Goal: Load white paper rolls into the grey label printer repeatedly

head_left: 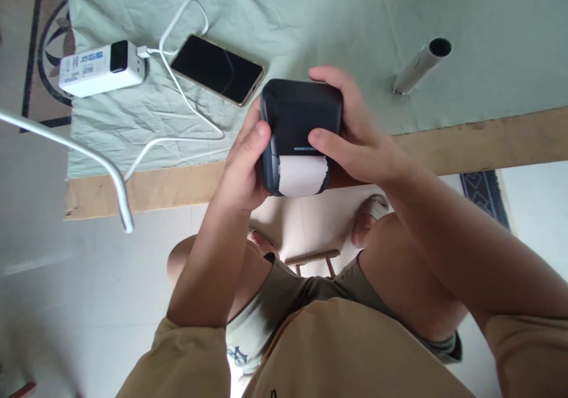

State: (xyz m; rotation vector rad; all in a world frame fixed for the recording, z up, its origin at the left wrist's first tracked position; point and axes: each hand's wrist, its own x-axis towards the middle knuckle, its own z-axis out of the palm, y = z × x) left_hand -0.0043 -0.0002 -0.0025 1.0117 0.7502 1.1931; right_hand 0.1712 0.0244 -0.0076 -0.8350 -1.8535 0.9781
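Note:
Both my hands hold a small black label printer [302, 114] above the table's front edge. White label paper [304, 175] sticks out of its near end, with an uneven edge. My left hand [244, 161] grips the printer's left side, its thumb along the edge. My right hand [355, 132] wraps round the right side, with the thumb lying on the top face by the printed lettering. The fingers beneath the printer are hidden. Just beyond my left hand lies a smartphone [217, 67], its screen dark.
A white power bank [102, 68] lies at the left with a white cable [177, 84] plugged in. A grey tube [421, 67] stands on the green cloth [319, 19] at the right. Another white cord or bar [84, 149] crosses the left side. The wooden table edge [479, 144] runs in front of me.

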